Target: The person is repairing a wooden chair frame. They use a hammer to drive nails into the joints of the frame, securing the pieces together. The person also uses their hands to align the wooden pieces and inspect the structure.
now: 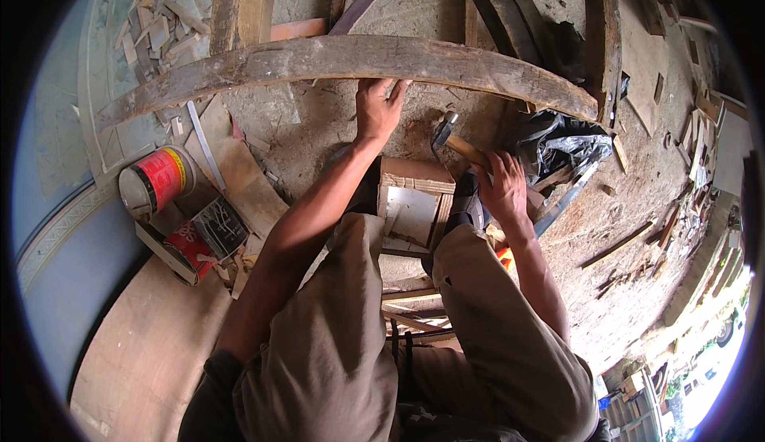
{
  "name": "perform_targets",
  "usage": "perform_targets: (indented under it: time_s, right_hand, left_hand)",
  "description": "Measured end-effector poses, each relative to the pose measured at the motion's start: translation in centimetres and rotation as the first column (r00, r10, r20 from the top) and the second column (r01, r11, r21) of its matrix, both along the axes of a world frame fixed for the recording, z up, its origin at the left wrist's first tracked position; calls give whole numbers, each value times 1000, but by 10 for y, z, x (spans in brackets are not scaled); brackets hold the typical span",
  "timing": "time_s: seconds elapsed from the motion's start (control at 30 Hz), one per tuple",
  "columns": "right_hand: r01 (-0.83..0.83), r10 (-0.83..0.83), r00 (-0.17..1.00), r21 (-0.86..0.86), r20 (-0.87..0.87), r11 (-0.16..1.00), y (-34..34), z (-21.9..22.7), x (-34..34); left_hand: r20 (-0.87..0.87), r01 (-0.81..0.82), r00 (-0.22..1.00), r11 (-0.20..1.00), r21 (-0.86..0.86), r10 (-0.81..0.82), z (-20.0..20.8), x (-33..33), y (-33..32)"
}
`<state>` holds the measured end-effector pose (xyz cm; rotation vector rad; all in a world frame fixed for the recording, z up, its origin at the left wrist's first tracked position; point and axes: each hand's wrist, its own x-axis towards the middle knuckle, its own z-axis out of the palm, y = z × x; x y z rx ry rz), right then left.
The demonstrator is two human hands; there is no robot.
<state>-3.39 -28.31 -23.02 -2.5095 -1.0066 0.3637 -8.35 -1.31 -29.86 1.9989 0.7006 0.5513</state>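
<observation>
A long weathered wooden beam (pixel 335 58) spans the upper part of the view, looking curved through the lens. At its near edge, around the middle, my left hand (pixel 378 111) grips it; the fingertips are partly hidden against the wood. My right hand (pixel 502 185) is closed around the wooden handle of a hammer (pixel 464 150). The hammer's metal head points up and left, apart from the beam. Between my legs, below both hands, stands a small wooden box (pixel 417 172) with a pale panel in its open side.
On the left are a red-labelled tub (pixel 163 179), a black-and-red carton (pixel 217 231) and a curved board (pixel 151 346). Wood scraps (pixel 163 23) lie at the upper left. Beside the beam's right end sits a black plastic bag (pixel 562 143). Upright timbers (pixel 602 35) stand beyond.
</observation>
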Motion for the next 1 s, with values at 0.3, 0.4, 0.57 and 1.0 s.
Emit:
perform_targets:
  time_s: [0.3,0.4,0.57,1.0]
  right_hand:
    - [108,-27,924,192,-382,975,42,79,0]
    - [142,-61,900,157,-432,977,65,77,1]
    - [59,1,974,259,-225,964,80,41,-3]
    - [54,-15,983,214,-181,975,90,34,-4]
  left_hand:
    - [114,27,993,993,112,-39,8,3,-1]
    - [167,32,985,995,93,-47,6,4,-1]
    - [63,36,997,992,118,-43,3,1,-1]
    - [86,47,995,996,71,-53,2,0,2]
